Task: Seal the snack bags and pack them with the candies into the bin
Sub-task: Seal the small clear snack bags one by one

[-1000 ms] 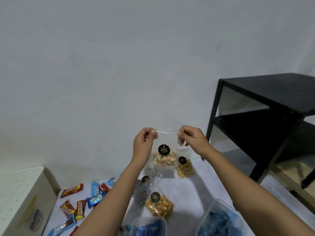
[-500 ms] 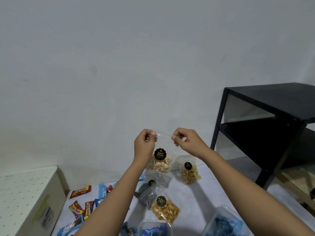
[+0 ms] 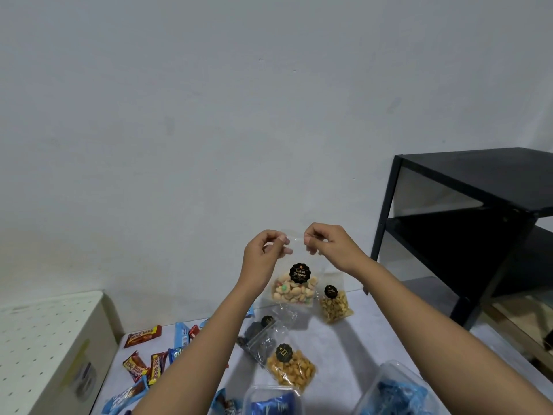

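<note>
I hold a clear snack bag of small biscuits [image 3: 294,290] with a black round label up in front of me. My left hand [image 3: 264,256] pinches its top edge on the left and my right hand [image 3: 327,245] pinches it on the right, fingers close together. On the white table [image 3: 353,339] below lie a bag of nuts [image 3: 333,304], a dark-filled bag [image 3: 260,336] and a bag of golden snacks [image 3: 291,369]. Wrapped candies [image 3: 143,362] in red and blue lie scattered at the left.
A white perforated box [image 3: 45,345] stands at the left table end. Two clear plastic tubs with blue packets sit at the near edge, one [image 3: 273,401] in the middle and one [image 3: 395,390] to the right. A black metal shelf [image 3: 478,229] stands to the right, by the white wall.
My right hand has slid left along the bag's top edge toward my left hand. The view has shifted slightly, and the bag stays held up.
</note>
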`<state>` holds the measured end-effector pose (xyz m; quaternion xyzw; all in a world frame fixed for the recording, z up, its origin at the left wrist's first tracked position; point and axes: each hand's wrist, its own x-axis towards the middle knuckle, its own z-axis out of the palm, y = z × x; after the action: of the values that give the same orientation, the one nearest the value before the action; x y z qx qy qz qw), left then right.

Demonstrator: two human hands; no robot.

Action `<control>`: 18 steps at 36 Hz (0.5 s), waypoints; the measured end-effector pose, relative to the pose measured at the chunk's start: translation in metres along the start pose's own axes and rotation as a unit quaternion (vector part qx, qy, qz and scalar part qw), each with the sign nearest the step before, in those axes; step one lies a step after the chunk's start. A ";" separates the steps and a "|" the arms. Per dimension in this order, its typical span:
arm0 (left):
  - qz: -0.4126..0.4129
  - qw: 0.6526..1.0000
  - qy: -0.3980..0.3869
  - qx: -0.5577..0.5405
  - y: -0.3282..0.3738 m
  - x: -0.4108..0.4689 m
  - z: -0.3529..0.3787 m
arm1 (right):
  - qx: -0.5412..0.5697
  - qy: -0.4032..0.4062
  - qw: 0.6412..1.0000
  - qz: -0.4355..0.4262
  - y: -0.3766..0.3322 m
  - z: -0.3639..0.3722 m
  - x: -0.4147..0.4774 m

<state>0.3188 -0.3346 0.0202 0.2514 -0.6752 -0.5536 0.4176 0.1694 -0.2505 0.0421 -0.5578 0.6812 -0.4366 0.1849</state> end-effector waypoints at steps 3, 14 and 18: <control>0.007 1.000 -0.005 0.004 0.001 0.000 0.001 | -0.007 0.001 1.000 0.005 0.002 -0.001 -0.001; 0.023 0.998 0.033 0.054 -0.002 0.002 0.001 | -0.035 0.006 0.999 0.007 -0.004 0.006 0.004; 0.023 0.997 0.015 0.078 -0.005 0.001 0.001 | -0.004 0.004 1.000 0.010 -0.007 0.012 0.007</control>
<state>0.3169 -0.3367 0.0161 0.2756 -0.7155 -0.4859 0.4195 0.1803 -0.2620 0.0425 -0.5497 0.6893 -0.4344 0.1843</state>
